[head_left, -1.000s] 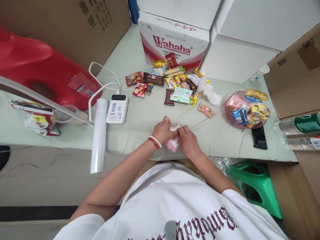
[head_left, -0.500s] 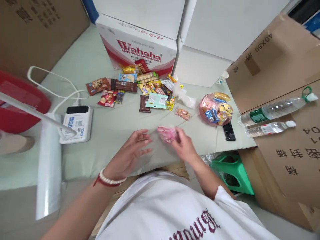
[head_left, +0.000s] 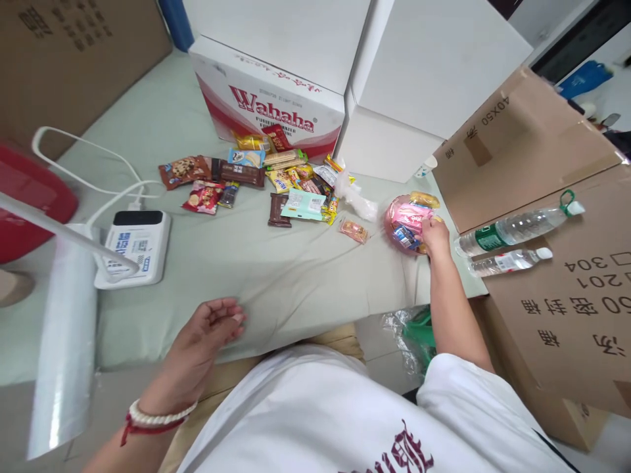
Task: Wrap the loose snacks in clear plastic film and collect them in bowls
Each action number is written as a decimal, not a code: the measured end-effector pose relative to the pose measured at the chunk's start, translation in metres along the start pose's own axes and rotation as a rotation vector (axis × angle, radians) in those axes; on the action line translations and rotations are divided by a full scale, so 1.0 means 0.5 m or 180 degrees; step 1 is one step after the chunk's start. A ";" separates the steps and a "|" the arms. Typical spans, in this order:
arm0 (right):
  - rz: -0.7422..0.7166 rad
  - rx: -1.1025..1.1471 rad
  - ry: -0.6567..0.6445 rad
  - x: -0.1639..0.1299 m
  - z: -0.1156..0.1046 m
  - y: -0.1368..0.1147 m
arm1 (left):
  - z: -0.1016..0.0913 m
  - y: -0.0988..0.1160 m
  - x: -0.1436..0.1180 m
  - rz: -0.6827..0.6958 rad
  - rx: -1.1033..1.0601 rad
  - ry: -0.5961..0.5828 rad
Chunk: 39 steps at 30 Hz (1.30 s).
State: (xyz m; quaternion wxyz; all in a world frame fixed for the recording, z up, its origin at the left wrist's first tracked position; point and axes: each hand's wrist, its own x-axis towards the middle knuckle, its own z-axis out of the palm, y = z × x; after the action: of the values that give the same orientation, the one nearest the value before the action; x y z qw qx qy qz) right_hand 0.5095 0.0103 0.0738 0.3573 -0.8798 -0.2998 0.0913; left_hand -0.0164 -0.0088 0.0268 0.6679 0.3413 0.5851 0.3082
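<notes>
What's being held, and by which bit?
The pink packet, by its right end, in the right grip, at the bowl. The left grip holds nothing.

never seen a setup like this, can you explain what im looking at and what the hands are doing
There is no machine here: these are a person's own two bare hands, and every picture comes from one camera worn on their head, looking forward and down.

The table has a pale green cover. On it lie a loose spread of wrapped snacks, a white device with a cable plugged in, and a pink bowl filled with packets.

The left hand is loosely curled near the table's edge, holding nothing. The right hand is at the bowl, its fingers at a pink packet; how firm that grip is, I cannot tell.
</notes>
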 end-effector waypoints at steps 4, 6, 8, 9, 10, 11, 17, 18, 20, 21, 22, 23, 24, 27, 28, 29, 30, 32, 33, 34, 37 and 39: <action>-0.0233 -0.1746 0.0478 -0.039 -0.030 -0.009 | -0.024 -0.026 -0.003 0.0283 0.0345 0.0305; -0.0567 -0.1876 0.0780 -0.076 -0.044 -0.003 | -0.033 -0.034 -0.004 0.0342 0.0447 0.0458; -0.1112 -0.1683 0.1005 -0.120 -0.048 0.019 | -0.039 -0.039 -0.006 0.0375 0.0495 0.0576; -0.1401 -0.1580 0.1003 -0.140 -0.045 0.038 | -0.040 -0.040 -0.006 0.0385 0.0522 0.0605; -0.1663 -0.1504 0.0923 -0.157 -0.040 0.060 | -0.041 -0.040 -0.007 0.0387 0.0559 0.0615; -0.1884 -0.1460 0.0800 -0.168 -0.033 0.084 | -0.042 -0.041 -0.008 0.0384 0.0609 0.0619; -0.2260 -0.1484 0.0246 -0.084 0.012 0.168 | -0.045 -0.048 -0.008 0.0310 0.1012 0.0503; -0.2205 -0.1523 0.0158 -0.053 0.016 0.163 | -0.046 -0.050 -0.008 0.0310 0.1070 0.0497; -0.2084 -0.1633 -0.0025 0.008 0.022 0.140 | -0.045 -0.053 -0.008 0.0332 0.1145 0.0538; -0.2044 -0.1680 -0.0107 0.035 0.024 0.125 | -0.044 -0.054 -0.008 0.0346 0.1156 0.0576; -0.2018 -0.1725 -0.0193 0.056 0.025 0.109 | -0.043 -0.055 -0.009 0.0351 0.1147 0.0609; -0.1993 -0.1768 -0.0269 0.071 0.027 0.092 | -0.041 -0.055 -0.010 0.0349 0.1117 0.0641; -0.1950 -0.1806 -0.0292 0.079 0.029 0.074 | -0.038 -0.056 -0.011 0.0341 0.1068 0.0671; -0.1799 -0.1772 0.0137 0.069 0.048 0.016 | -0.031 -0.056 -0.014 0.0316 0.0919 0.0761; -0.1848 -0.1664 0.0308 0.058 0.062 -0.005 | -0.029 -0.056 -0.015 0.0313 0.0904 0.0766; -0.1982 -0.1505 0.0368 0.047 0.081 -0.028 | -0.028 -0.056 -0.016 0.0317 0.0919 0.0762; -0.2157 -0.1326 0.0273 0.038 0.104 -0.051 | -0.028 -0.056 -0.018 0.0328 0.0959 0.0757; -0.2409 -0.1003 -0.0306 0.029 0.160 -0.094 | -0.028 -0.055 -0.022 0.0361 0.1067 0.0719; -0.2395 -0.0884 -0.0642 0.030 0.188 -0.113 | -0.029 -0.055 -0.024 0.0374 0.1109 0.0678; -0.2285 -0.0782 -0.0890 0.032 0.213 -0.128 | -0.030 -0.054 -0.028 0.0379 0.1133 0.0643; -0.1811 -0.0275 -0.0898 0.039 0.249 -0.150 | -0.035 -0.052 -0.040 0.0323 0.1099 0.0532; -0.1504 0.0550 -0.0580 0.021 0.240 -0.150 | -0.034 -0.049 -0.048 0.0361 0.1012 0.0474</action>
State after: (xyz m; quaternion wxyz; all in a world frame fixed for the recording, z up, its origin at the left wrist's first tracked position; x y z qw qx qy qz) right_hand 0.4385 0.1277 0.0384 0.4140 -0.7398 -0.5189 0.1094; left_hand -0.0361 -0.0408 0.0190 0.5419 0.4513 0.6541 0.2734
